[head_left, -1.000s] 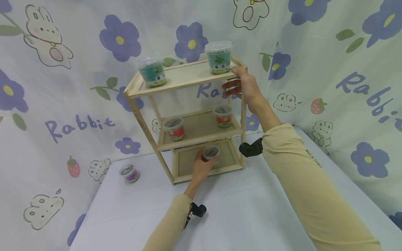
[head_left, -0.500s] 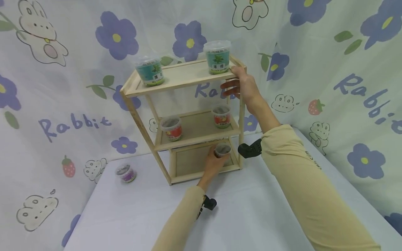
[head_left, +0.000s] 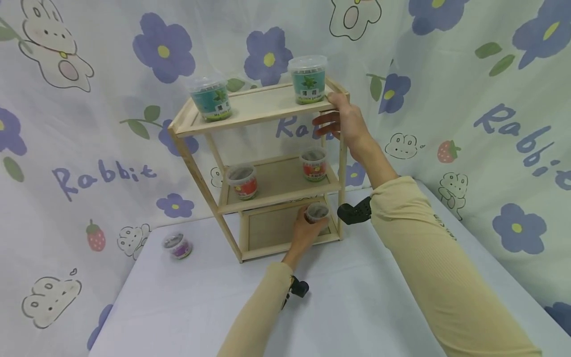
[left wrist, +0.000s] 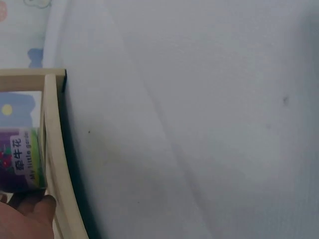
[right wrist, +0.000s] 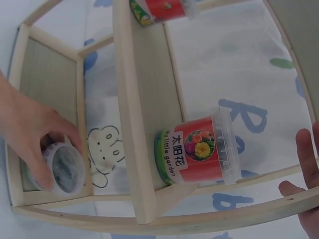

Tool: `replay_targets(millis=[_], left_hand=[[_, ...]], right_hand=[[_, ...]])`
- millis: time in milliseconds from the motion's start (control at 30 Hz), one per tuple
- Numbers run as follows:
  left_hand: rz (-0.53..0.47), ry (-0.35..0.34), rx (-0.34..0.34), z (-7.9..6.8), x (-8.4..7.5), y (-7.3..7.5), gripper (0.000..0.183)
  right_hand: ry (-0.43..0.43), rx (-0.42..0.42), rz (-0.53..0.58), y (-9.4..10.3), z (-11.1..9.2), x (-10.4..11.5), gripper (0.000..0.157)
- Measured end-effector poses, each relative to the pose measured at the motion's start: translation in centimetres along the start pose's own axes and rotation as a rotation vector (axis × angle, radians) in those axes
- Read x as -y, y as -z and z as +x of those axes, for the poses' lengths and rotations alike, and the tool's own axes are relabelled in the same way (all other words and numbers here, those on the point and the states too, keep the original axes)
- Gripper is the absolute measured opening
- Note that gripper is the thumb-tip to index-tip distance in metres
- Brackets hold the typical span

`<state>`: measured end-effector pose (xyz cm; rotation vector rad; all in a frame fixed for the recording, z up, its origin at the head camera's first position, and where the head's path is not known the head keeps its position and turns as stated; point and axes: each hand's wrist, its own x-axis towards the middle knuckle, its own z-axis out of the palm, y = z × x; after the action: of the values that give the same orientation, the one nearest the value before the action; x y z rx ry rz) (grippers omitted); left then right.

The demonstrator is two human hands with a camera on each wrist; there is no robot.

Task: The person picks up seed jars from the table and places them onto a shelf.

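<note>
On the bottom shelf of a three-tier wooden rack (head_left: 256, 116), near its right end, my left hand (head_left: 304, 233) grips a clear plastic planting cup (head_left: 318, 210). In the left wrist view that cup (left wrist: 16, 158) shows a purple label and a green base. Fingers and thumb go round its sides in the right wrist view, where its open-looking top faces the camera. My right hand (head_left: 350, 121) holds the rack's upper right corner, thumb on the top board and fingers spread below it. Close by stands a teal-labelled cup (head_left: 309, 82) on the top shelf.
Another teal cup (head_left: 213, 103) stands at the top shelf's left. Two red-labelled cups, one left (head_left: 243, 184) and one right (head_left: 314, 166), occupy the middle shelf. A purple cup (head_left: 182, 249) sits on the white table (head_left: 187, 302), left of the rack. Patterned cloth hangs behind.
My left hand has moved the purple-labelled cup rightward along the bottom shelf, from near the middle to the right end. The right hand keeps its hold on the rack corner.
</note>
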<state>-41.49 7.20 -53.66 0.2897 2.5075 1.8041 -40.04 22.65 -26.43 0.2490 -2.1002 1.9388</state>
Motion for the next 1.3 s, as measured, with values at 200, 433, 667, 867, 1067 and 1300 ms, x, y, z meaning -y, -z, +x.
replay_targets(millis=[200, 433, 667, 867, 1067, 1300], left_hand=[[-0.014, 0.007, 0.006, 0.0, 0.4, 0.1, 0.074], [0.028, 0.009, -0.019, -0.2, 0.5, 0.4, 0.077], [0.053, -0.002, -0.003, -0.2, 0.7, 0.4, 0.081], [0.048, 0.005, 0.032, -0.7, 1.1, 1.0, 0.087], [-0.003, 0.049, 0.031, -1.8, 0.8, 2.5, 0.094], [0.023, -0.029, 0.047, -3.5, 1.1, 5.1, 0.085]], right_hand=[[-0.002, -0.002, 0.004, 0.0, 0.0, 0.1, 0.053], [0.005, 0.004, -0.001, -0.1, 0.1, 0.0, 0.054], [0.009, 0.001, 0.013, -0.1, 0.0, 0.0, 0.054], [0.002, -0.002, 0.030, -0.1, 0.0, -0.1, 0.053], [0.009, -0.001, 0.014, -0.1, -0.1, -0.1, 0.054], [0.017, 0.000, 0.000, -0.2, -0.1, 0.0, 0.055]])
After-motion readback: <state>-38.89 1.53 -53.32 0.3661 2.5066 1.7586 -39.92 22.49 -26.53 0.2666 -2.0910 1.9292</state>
